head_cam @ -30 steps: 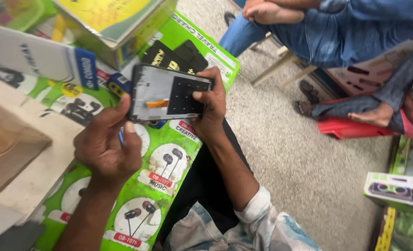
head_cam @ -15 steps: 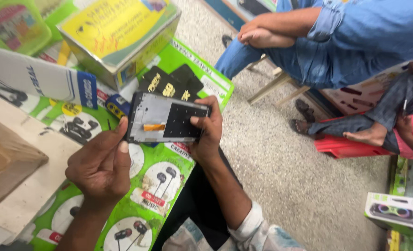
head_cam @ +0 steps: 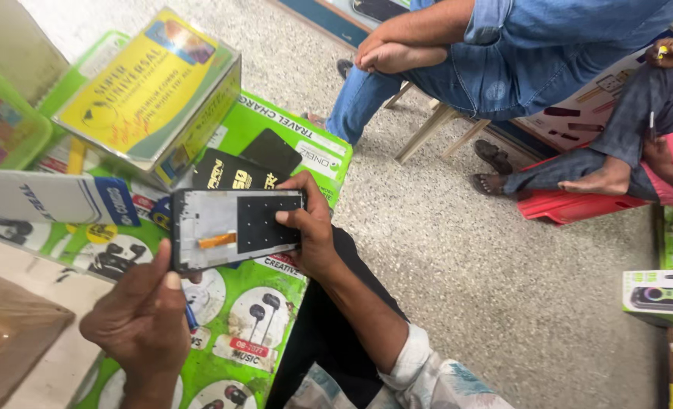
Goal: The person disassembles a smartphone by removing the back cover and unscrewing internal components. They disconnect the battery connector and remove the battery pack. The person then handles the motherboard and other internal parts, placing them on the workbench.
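A speckled grey terrazzo floor [head_cam: 503,257] fills the room in even, soft light. A pale wooden stool [head_cam: 431,129] stands toward the upper middle, a low red plastic seat [head_cam: 571,206] beside it at right.

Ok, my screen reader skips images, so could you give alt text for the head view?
A person's two hands hold an opened phone panel over green printed packaging: the right hand grips its right end, the left hand its lower left edge. Two other people sit beyond on the speckled floor.

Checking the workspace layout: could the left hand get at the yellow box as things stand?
Probably yes: the left hand sits at the phone frame's near edge, and the yellow box stands just beyond it, unblocked.
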